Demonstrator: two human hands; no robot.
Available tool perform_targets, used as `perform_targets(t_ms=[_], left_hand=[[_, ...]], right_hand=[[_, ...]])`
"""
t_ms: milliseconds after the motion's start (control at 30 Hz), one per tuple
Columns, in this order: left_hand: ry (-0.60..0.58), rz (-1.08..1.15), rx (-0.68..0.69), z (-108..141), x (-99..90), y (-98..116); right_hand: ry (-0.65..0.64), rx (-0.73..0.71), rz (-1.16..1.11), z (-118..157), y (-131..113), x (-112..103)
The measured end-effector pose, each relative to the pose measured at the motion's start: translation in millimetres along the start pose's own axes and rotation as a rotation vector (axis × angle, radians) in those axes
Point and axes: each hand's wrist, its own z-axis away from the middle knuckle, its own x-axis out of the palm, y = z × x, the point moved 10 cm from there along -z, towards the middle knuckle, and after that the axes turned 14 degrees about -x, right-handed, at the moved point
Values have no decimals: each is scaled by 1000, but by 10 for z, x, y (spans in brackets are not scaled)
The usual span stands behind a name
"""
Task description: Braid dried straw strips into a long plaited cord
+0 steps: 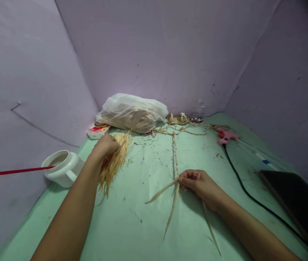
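A thin straw braid [175,156] runs down the middle of the green table from near the back. At its lower end my right hand [199,183] pinches the braid between thumb and fingers. Loose straw strands [161,192] fan out below the pinch, and one more hangs under the palm. To the left lies a bundle of dry straw strips [117,156]. Over its upper left part, my left hand [107,145] is closed with curled fingers on some of the strips; the fingertips are partly hidden.
A white mug [63,168] with a red stick stands at the left edge. At the back are a filled plastic bag [136,112], a small box [98,131] and coiled braided cord [178,119]. A pink glue gun [228,136], its black cable [241,181] and a dark flat object [296,206] lie right.
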Motion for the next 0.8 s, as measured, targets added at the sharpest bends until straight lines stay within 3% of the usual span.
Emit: perform_targets(t_ms=[133, 433, 600, 700, 800], left_hand=[[-88, 57, -22, 47, 37, 15], [8, 26, 10, 53, -58, 86], [133, 9, 199, 177, 168, 382], [195, -137, 152, 143, 340, 363], [176, -204, 92, 64, 429, 285]], right_hand=[[-3, -8, 6, -5, 0, 3], [-9, -4, 4, 11, -38, 13], [3, 6, 27, 4, -24, -6], [-3, 14, 33, 5, -6, -4], [-8, 16, 25, 4, 16, -3]])
